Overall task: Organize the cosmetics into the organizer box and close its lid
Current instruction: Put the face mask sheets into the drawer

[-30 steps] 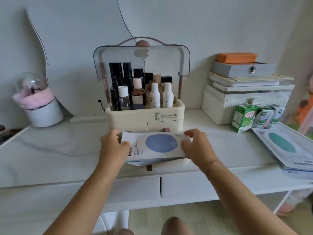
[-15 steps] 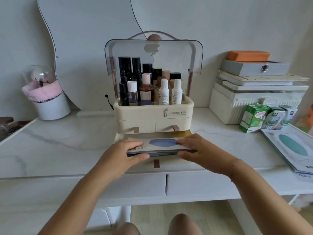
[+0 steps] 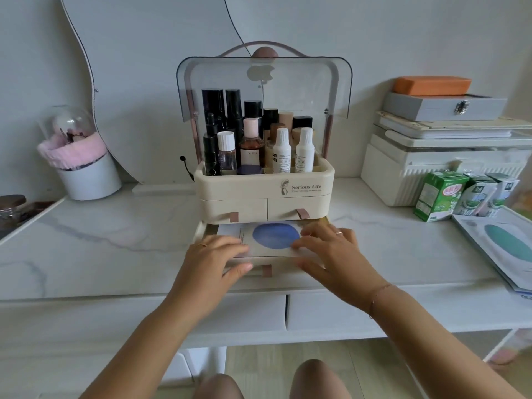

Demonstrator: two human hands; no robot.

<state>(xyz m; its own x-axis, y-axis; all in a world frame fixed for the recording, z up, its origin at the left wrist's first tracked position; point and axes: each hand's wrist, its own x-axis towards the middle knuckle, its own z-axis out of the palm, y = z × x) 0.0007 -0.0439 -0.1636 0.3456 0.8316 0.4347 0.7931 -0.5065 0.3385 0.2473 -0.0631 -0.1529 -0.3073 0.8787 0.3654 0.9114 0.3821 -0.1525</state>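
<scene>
The left hand [image 3: 213,260] and right hand [image 3: 331,251] cover both ends of the blue-dotted packet [image 3: 270,239] in the drawer [image 3: 283,266] (what lies beneath cannot be told). Rear bottles [image 3: 270,116] are half hidden; the right frame edge cuts a second packet [image 3: 501,243].

Far left, white round pot with pink fluffy trim [image 3: 89,180], beside a wavy-edged wall mirror [image 3: 144,82]. Over right: orange block [image 3: 431,85] atop grey clasped case [image 3: 431,106], piled above white ribbed storage box [image 3: 403,174], green-and-white drink cartons [image 3: 437,197] just in front.
</scene>
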